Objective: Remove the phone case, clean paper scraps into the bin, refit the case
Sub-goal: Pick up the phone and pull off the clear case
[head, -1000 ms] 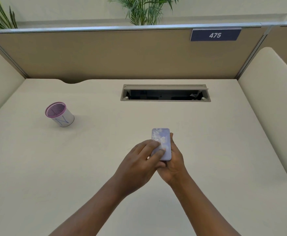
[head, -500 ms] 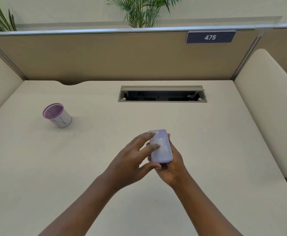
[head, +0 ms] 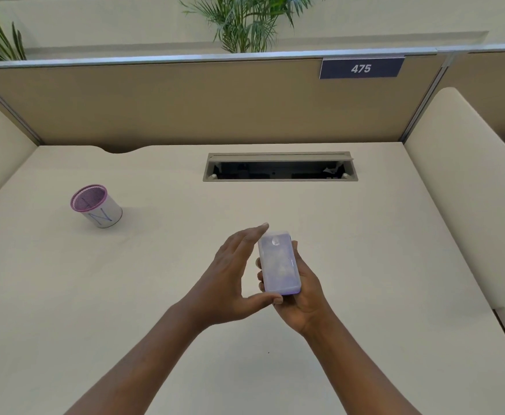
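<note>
A phone in a pale lilac case (head: 278,265) is held above the desk, its back facing up. My right hand (head: 303,298) cups it from beneath, fingers wrapped around its left edge. My left hand (head: 230,277) stands on edge beside the phone's left side, fingers stretched up past its top corner and thumb touching its lower end. A small white bin with a purple mesh rim (head: 96,209) stands at the far left of the desk. No paper scraps are visible.
An open cable tray slot (head: 279,167) is set into the desk behind the phone. A beige partition with a "475" plate (head: 361,68) closes the back; padded side panels (head: 467,187) stand at both sides.
My left hand has come off the back of the phone and now stands beside its left edge with fingers straightened. The phone has tilted and risen slightly in my right hand.
</note>
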A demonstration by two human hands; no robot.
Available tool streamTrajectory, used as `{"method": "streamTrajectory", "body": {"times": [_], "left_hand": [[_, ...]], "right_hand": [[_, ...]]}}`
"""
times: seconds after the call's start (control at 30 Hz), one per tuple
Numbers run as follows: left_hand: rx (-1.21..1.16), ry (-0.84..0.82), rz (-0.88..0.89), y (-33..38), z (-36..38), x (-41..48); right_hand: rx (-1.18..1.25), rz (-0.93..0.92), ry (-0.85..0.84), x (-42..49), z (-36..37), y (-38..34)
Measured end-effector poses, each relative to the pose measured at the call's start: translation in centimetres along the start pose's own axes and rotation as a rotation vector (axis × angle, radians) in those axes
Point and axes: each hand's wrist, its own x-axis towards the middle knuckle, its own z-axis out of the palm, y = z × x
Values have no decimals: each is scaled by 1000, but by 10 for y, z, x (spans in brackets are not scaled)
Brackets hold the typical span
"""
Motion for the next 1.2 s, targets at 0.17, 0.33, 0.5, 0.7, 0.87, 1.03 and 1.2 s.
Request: {"method": "streamTrajectory", "body": {"times": [0.17,0.33,0.5,0.7,0.87,1.03,1.2], "left_hand": [[-52,22,-3,3,8,-1],[-452,116,-192,8,15,5],[-1289,275,-614,3,22,24],[-1545,260,-720,-12,46,30],[-1205,207,-808,-24,80,37],[-905,52,-953,-36,110,39],[-674,-39,-998,-46,131,39]], "right_hand": [[29,-16,-1,-2,-5,-2],[58,-49,54,-6,-11,-6],[47,-16,139,-14,-25,-13],[62,-28,185,-27,-45,-21],[62,-36,212,-36,-61,-28],[62,-40,236,-42,-75,-33],[55,-41,247,-45,-83,-39]]}}
